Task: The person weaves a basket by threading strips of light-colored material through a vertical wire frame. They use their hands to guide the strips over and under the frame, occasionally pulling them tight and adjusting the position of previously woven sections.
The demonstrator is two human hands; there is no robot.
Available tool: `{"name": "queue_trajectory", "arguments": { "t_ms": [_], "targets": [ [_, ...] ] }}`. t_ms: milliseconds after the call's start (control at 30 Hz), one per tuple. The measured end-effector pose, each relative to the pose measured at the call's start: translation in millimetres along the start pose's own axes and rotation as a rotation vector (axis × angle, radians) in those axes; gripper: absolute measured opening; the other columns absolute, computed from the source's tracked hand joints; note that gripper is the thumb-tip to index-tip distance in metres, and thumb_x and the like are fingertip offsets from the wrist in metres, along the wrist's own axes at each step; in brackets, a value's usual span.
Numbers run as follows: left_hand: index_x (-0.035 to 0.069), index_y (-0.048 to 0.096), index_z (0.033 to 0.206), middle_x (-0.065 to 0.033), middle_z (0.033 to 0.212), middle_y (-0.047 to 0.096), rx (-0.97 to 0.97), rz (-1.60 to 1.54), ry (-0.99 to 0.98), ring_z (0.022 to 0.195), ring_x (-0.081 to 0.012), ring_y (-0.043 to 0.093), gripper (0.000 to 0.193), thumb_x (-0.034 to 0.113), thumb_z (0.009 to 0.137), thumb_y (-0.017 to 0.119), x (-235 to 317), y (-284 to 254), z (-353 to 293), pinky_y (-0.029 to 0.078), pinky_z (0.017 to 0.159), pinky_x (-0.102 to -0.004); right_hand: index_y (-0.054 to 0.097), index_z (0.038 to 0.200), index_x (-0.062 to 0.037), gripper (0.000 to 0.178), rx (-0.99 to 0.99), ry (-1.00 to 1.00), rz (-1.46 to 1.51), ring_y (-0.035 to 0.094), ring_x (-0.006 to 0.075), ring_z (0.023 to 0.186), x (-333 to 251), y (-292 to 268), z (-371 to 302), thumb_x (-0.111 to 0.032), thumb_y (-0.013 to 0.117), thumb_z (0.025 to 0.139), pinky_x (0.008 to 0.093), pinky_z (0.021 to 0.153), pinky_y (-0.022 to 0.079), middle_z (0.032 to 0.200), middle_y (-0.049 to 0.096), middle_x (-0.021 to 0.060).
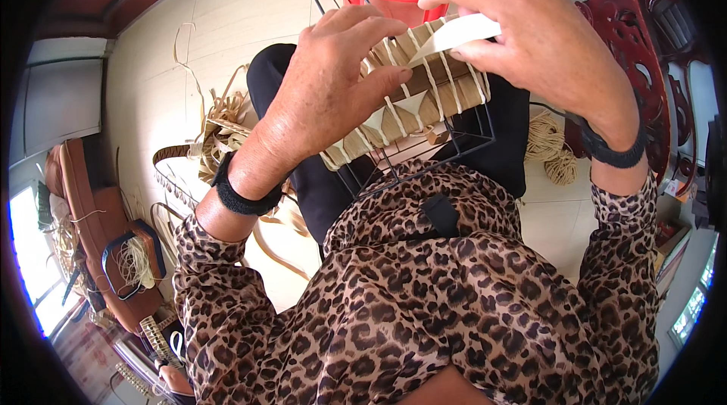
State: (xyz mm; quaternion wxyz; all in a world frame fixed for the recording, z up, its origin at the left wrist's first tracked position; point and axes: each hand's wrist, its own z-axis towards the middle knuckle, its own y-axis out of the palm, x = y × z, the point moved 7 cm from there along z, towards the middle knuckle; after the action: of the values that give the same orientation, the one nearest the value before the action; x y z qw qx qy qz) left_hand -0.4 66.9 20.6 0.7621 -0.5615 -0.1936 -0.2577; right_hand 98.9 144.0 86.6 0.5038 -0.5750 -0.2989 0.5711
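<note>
Upper centre of the frame, a black wire frame point(469, 136) carries a partly woven tan panel point(424, 98) (lower wires bare). Left hand point(333, 79) grips the panel; right hand point(530, 34) pinches a pale strip point(462, 30).

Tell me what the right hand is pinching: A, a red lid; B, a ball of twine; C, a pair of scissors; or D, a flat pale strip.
D: the right hand grips a flat pale strip between thumb and fingers, over the woven panel that the left hand steadies on the wire frame.
</note>
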Motion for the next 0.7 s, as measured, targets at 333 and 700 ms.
{"name": "queue_trajectory", "arguments": {
  "t_ms": [333,700],
  "targets": [
    [0.002,0.065,0.096,-0.0106,0.081,0.062,0.040,0.066,0.148,0.075,-0.0240,0.059,0.022,0.008,0.075,0.071,19.6,10.7,16.7,0.048,0.066,-0.0347,0.061,0.087,-0.0068,0.013,0.121,-0.241,-0.343,0.057,0.0201,0.067,-10.3,4.2,-7.9,-0.006,0.064,0.075,0.0312,0.059,0.046,0.079,0.056,0.0041],
    [-0.002,0.062,0.079,-0.0117,0.069,0.060,-0.070,0.009,0.000,0.059,-0.0172,0.060,0.013,0.010,0.084,0.061,-0.5,35.6,29.4,0.048,0.055,-0.0311,0.061,0.074,-0.0057,0.006,0.183,-0.053,-0.334,0.055,0.0238,0.085,11.1,19.6,-30.2,-0.011,0.059,0.074,0.0348,0.072,0.045,0.082,0.057,0.0066]
  ]
}}
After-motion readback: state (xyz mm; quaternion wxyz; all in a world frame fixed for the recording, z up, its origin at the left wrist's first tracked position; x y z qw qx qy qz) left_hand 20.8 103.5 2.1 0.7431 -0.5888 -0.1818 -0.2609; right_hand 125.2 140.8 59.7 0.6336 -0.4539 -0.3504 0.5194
